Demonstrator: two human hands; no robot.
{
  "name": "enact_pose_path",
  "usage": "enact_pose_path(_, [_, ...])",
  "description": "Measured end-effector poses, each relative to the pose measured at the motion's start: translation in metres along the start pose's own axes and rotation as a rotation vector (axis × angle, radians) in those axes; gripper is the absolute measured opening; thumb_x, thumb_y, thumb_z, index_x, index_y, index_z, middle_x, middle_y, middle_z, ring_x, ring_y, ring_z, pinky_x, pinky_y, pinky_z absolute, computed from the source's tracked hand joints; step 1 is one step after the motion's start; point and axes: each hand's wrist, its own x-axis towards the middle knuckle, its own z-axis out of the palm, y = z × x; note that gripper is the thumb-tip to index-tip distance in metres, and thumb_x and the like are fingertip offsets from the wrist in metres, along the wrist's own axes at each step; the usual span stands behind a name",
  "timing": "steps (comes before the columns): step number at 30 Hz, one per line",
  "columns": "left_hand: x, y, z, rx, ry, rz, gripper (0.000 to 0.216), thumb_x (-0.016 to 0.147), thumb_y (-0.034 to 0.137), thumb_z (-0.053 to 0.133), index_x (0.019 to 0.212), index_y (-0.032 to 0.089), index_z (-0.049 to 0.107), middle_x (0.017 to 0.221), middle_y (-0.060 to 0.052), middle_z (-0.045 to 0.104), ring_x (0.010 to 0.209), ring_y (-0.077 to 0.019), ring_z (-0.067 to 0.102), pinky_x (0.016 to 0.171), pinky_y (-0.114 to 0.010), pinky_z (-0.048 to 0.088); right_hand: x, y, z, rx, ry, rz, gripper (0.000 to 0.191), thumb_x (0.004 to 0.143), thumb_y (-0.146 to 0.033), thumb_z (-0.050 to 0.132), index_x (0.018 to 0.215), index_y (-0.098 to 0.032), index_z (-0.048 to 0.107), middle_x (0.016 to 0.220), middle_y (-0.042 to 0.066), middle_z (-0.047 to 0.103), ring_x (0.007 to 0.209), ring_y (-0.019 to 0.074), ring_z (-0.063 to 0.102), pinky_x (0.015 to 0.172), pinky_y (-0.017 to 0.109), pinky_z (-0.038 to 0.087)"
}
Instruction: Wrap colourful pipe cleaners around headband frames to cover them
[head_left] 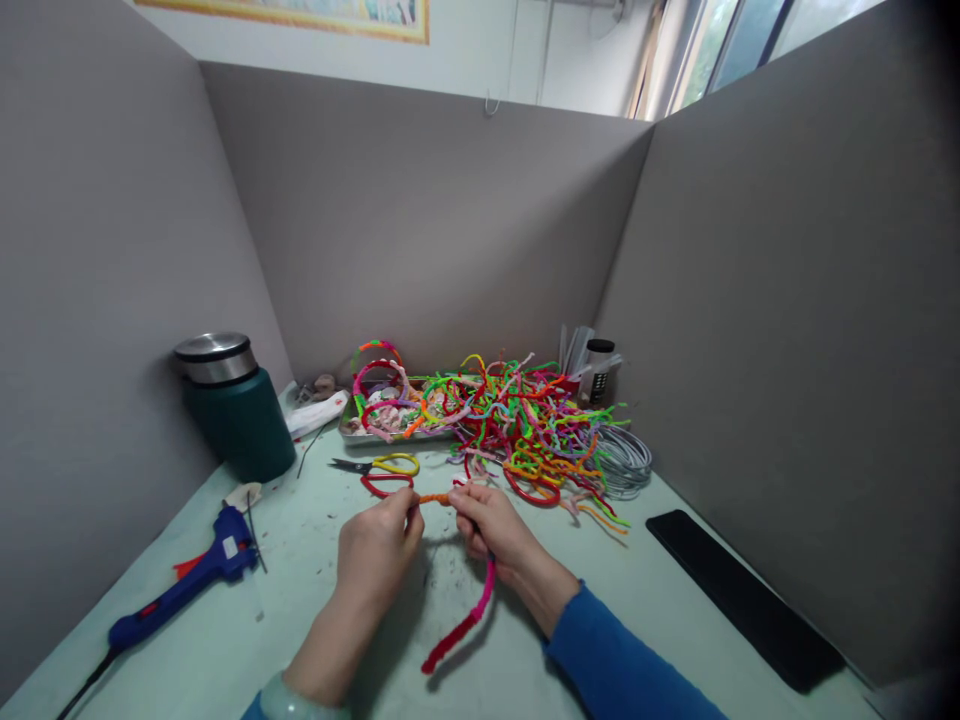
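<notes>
Between my two hands an orange stretch of pipe cleaner [435,498] is held taut above the table. My left hand [379,545] pinches its left end between thumb and fingertips. My right hand [491,525] has its fingers closed on the other end. Below the right palm hangs a pink and dark red fuzzy length [469,625], curving down to the left; whether it joins the orange part is hidden inside the hand. Just beyond the left fingertips lie scissors [386,468] with one yellow and one red handle loop.
A tangled heap of colourful pipe cleaners [517,410] spills from a metal tray [352,437] at the back, beside coiled grey wire [626,462]. At left stand a green bottle [240,420] and a blue glue gun [187,580]. A black flat strip [742,600] lies right. Grey partitions [427,220] surround the table.
</notes>
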Motion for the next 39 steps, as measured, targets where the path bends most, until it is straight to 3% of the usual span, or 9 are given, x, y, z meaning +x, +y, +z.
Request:
enact_pose_path(7, [0.006,-0.007,0.001,-0.264,-0.116,-0.031,0.022,0.083,0.031,0.049,0.096,0.025,0.065,0.086,-0.001,0.072,0.069,-0.0136,0.063,0.062,-0.021,0.036,0.004,0.003,-0.004,-0.007,0.004,0.0,0.032,0.071,-0.045,0.065,0.078,-0.017,0.051,0.043,-0.011,0.044,0.026,0.0017,0.022,0.028,0.016,0.012])
enact_pose_path(13, [0.005,-0.005,-0.003,-0.051,-0.135,-0.008,0.024,0.087,0.033,0.042,0.087,0.024,0.065,0.077,-0.003,0.071,0.069,-0.0159,0.064,0.056,-0.023,0.031,0.002,0.004,0.0,-0.118,-0.004,-0.061,0.03,0.075,-0.046,0.06,0.081,-0.017,0.053,0.047,-0.009,0.047,0.028,0.0023,0.027,0.029,0.016,0.017])
enact_pose_path(18, [0.003,-0.005,-0.002,0.124,-0.119,-0.009,0.029,0.089,0.032,0.036,0.087,0.024,0.064,0.077,-0.006,0.071,0.068,-0.0198,0.065,0.052,-0.025,0.027,0.006,0.011,0.001,-0.372,0.115,-0.181,0.022,0.079,-0.036,0.054,0.088,-0.016,0.059,0.05,-0.006,0.051,0.034,0.0049,0.034,0.034,0.017,0.024])
enact_pose_path(22, [0.004,-0.006,-0.001,0.09,-0.122,0.012,0.028,0.089,0.032,0.038,0.09,0.024,0.065,0.079,-0.006,0.071,0.07,-0.0194,0.065,0.054,-0.025,0.031,0.011,0.017,-0.003,-0.514,0.198,-0.253,0.017,0.079,-0.03,0.052,0.078,-0.016,0.062,0.047,-0.004,0.051,0.041,0.0077,0.042,0.042,0.018,0.031])
enact_pose_path(30, [0.008,-0.008,0.002,-0.208,-0.179,-0.033,0.022,0.085,0.024,0.045,0.094,0.023,0.066,0.08,-0.004,0.072,0.074,-0.0149,0.064,0.063,-0.021,0.038,0.011,0.012,-0.002,-0.467,0.212,-0.206,0.017,0.077,-0.03,0.051,0.074,-0.015,0.059,0.042,-0.006,0.048,0.036,0.0064,0.037,0.04,0.017,0.029])
enact_pose_path(39, [0.007,-0.006,0.003,-0.07,-0.2,-0.057,0.021,0.084,0.025,0.044,0.087,0.023,0.065,0.078,-0.004,0.072,0.07,-0.0164,0.063,0.059,-0.023,0.034,0.011,0.014,-0.002,-0.428,0.175,-0.148,0.018,0.076,-0.033,0.053,0.071,-0.016,0.056,0.041,-0.007,0.047,0.032,0.0045,0.032,0.036,0.017,0.024])
